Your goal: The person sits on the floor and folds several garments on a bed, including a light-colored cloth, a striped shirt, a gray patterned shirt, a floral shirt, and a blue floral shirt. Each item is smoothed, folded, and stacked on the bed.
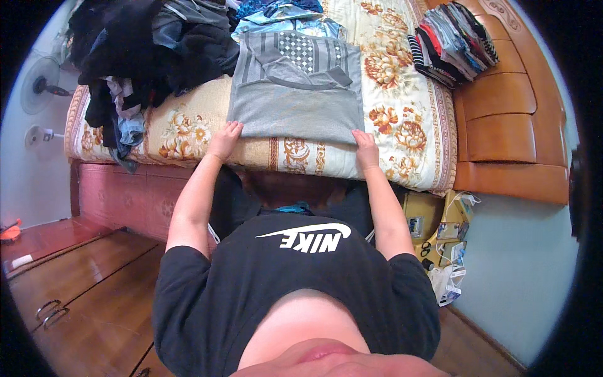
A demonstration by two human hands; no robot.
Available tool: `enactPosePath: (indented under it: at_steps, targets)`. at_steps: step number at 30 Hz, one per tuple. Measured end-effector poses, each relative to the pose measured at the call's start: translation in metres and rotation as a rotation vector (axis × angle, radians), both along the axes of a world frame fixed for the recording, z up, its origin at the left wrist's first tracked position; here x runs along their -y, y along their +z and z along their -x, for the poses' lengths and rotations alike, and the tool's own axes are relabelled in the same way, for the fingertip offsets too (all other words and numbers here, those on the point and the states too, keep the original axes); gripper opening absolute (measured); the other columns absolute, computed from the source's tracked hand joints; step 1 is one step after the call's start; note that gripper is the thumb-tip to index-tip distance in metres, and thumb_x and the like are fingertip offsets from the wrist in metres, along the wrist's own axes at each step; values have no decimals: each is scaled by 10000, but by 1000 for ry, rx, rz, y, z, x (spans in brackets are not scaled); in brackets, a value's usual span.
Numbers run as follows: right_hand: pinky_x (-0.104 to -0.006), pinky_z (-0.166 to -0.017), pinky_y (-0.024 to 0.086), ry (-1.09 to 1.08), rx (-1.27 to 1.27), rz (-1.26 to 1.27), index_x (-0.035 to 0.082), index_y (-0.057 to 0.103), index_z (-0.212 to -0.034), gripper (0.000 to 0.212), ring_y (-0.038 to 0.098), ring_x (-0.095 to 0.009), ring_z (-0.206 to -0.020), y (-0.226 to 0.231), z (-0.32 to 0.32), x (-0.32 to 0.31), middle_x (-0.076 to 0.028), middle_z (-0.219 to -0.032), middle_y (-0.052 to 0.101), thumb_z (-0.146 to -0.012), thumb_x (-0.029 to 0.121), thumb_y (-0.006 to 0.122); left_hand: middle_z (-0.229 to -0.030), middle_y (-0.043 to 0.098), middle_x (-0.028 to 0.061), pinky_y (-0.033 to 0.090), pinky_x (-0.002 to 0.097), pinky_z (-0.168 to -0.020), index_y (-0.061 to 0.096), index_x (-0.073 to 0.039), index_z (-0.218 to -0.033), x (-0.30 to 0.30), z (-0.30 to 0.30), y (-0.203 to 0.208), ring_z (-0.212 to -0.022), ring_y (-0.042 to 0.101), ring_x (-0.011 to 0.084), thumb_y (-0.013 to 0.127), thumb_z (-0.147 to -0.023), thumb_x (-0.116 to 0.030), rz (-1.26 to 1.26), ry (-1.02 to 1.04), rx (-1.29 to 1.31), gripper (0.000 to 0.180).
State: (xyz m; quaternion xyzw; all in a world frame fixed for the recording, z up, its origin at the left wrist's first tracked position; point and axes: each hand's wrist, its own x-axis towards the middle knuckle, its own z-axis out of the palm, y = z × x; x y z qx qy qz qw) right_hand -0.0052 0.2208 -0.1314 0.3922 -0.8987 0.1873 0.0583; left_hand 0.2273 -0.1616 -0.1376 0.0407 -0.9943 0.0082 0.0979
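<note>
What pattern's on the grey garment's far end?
Grey garment: dark-and-white checks flanked by darker stripes; shows best in the head view.

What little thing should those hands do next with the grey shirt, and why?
Perhaps fold the grey shirt forward from its near edge: it lies spread on the bed, the left hand and right hand are at its near corners, and folded clothes sit stacked nearby.

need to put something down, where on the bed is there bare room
Widest: the bedspread between grey shirt and folded stack, and in front of that stack. Smaller: at the front, between shirt and dark pile. Crowded: under that pile, and behind the shirt, under blue clothes.
</note>
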Motion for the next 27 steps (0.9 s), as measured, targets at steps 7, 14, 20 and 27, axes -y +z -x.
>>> enactPosePath:
  at_steps: [7, 14, 20, 27]
  targets:
    - [-347, -814, 449, 43, 140, 2, 102, 597, -1053, 440, 528, -265, -944, 41, -72, -62, -73, -1017, 610, -669, -69, 471, -857, 581, 99, 492, 386, -662, 522, -55, -893, -60, -81, 66, -859, 574, 274, 521, -697, -46, -181, 60, 179, 196]
    - [-322, -767, 427, -97, 372, 257, 68, 629, -947, 376, 525, -261, -823, 50, -134, -103, -111, -831, 585, -623, -60, 489, -873, 613, 145, 473, 394, -725, 607, -51, -914, -97, -137, 94, -873, 582, 310, 503, -674, 12, -470, 213, 260, 269]
    - [-262, -781, 410, -274, 769, 763, 24, 587, -941, 179, 531, -135, -851, 40, -64, -69, -24, -923, 585, -769, 70, 567, -767, 608, 59, 444, 272, -719, 606, -19, -880, -29, -79, 107, -767, 568, 146, 599, -698, -40, -1031, 373, 12, 184]
    - [-274, -748, 423, -366, 1049, 971, -11, 574, -1003, 254, 548, -151, -808, 27, 82, 34, -62, -931, 603, -795, 133, 595, -750, 583, -19, 404, 234, -612, 611, -52, -862, 61, 65, 75, -682, 509, 81, 638, -766, -167, -1409, 458, -330, 153]
